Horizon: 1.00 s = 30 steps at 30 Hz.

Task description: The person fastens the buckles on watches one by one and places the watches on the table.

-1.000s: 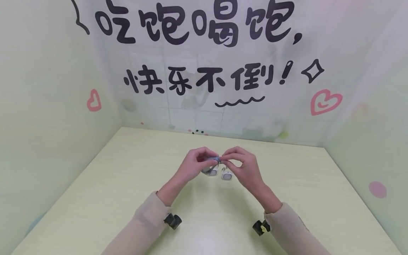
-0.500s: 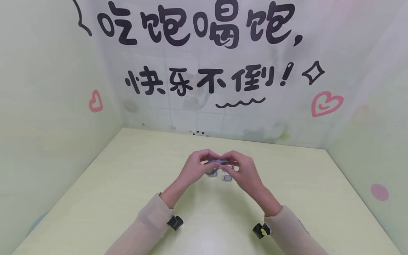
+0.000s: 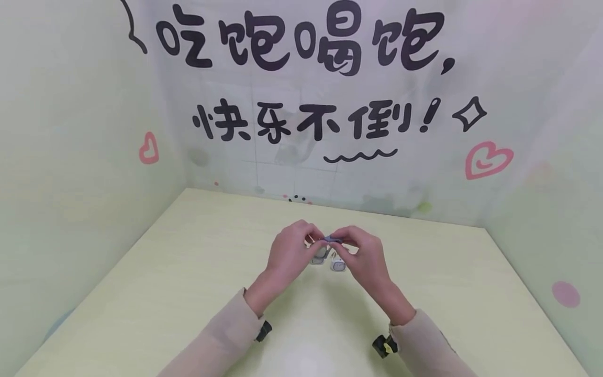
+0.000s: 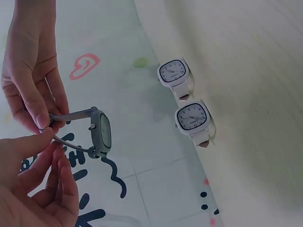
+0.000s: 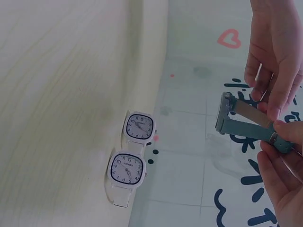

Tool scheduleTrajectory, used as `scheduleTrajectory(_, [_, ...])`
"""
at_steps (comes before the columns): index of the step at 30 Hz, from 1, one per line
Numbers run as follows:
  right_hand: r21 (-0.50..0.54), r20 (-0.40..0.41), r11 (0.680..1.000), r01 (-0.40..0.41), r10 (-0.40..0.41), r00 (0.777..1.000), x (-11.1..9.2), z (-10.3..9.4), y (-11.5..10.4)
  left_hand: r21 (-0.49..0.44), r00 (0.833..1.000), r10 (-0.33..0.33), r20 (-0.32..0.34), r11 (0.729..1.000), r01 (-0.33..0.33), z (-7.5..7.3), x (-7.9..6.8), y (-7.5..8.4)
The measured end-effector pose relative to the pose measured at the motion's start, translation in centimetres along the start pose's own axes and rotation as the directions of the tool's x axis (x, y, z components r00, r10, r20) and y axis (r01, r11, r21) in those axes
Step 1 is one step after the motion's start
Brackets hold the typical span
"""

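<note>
Both hands hold a blue-grey wristwatch (image 4: 101, 132) by its strap, above the table. My left hand (image 3: 292, 251) pinches the strap ends between thumb and fingers. Meeting it there, my right hand (image 3: 369, 256) pinches the strap near the metal buckle (image 5: 273, 137). The strap forms a narrow loop, with the case at the far end from the fingers; the dial shows obliquely in the left wrist view. Fingertips cover part of the strap ends. Two white watches, one (image 5: 139, 126) beside the other (image 5: 126, 169), stand on the table with dials showing.
The pale wooden table (image 3: 141, 293) ends at a back wall sheet (image 3: 282, 173) printed with large black characters and pink hearts. Side panels (image 3: 70, 157) enclose it left and right. A small black camera (image 3: 385, 345) sits at the right sleeve cuff.
The right fingers have shifted their pinch on the blue-grey strap, and the left hand has turned slightly. The white watches stay put; the head view has moved a little.
</note>
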State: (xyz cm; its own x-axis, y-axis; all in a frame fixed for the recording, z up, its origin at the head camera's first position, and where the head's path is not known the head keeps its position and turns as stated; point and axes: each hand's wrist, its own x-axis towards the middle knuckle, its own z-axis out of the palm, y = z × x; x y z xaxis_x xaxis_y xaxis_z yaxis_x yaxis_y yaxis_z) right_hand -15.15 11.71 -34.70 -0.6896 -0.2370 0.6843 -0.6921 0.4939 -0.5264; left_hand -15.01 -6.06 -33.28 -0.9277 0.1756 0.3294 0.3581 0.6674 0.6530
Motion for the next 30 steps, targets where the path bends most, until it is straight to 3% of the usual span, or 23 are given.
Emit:
scheduleTrajectory(2, [-0.025, -0.009, 1.0, 0.019, -0.019, 1.0, -0.1, 0.0, 0.0, 0.013, 1.0, 0.005, 0.008, 1.0, -0.005, 0.0, 0.0, 0.2])
scheduleTrajectory(5, [-0.049, -0.013, 0.998, 0.037, -0.038, 0.999, -0.1, 0.0, 0.1, -0.121, 0.999, -0.022, 0.044, 0.992, 0.028, 0.0, 0.3, -0.1])
scheduleTrajectory(9, [-0.064, 0.008, 0.996, 0.054, -0.054, 0.999, -0.1, 0.1, 0.2, -0.335, 0.986, -0.105, 0.129, 0.931, 0.143, 0.0, 0.9, -0.9])
scheduleTrajectory(12, [-0.067, 0.032, 0.996, 0.051, -0.049, 0.998, -0.1, 0.3, 0.2, -0.41, 0.968, -0.155, 0.199, 0.884, 0.226, 0.0, 1.3, -1.4])
scheduleTrajectory(18, [-0.084, 0.096, 0.996, 0.013, -0.005, 0.995, 0.0, 0.5, -0.1, -0.445, 0.943, -0.195, 0.269, 0.843, 0.302, 0.1, 1.4, -1.7])
scheduleTrajectory(22, [-0.113, 0.115, 0.993, 0.023, -0.01, 0.993, 0.0, 0.4, -0.4, -0.445, 0.94, -0.18, 0.291, 0.844, 0.3, 0.2, 1.3, -1.6])
scheduleTrajectory(30, [-0.132, 0.079, 0.99, 0.046, -0.036, 0.996, 0.1, 0.1, -0.2, -0.471, 0.936, -0.153, 0.316, 0.831, 0.295, 0.3, 1.6, -1.4])
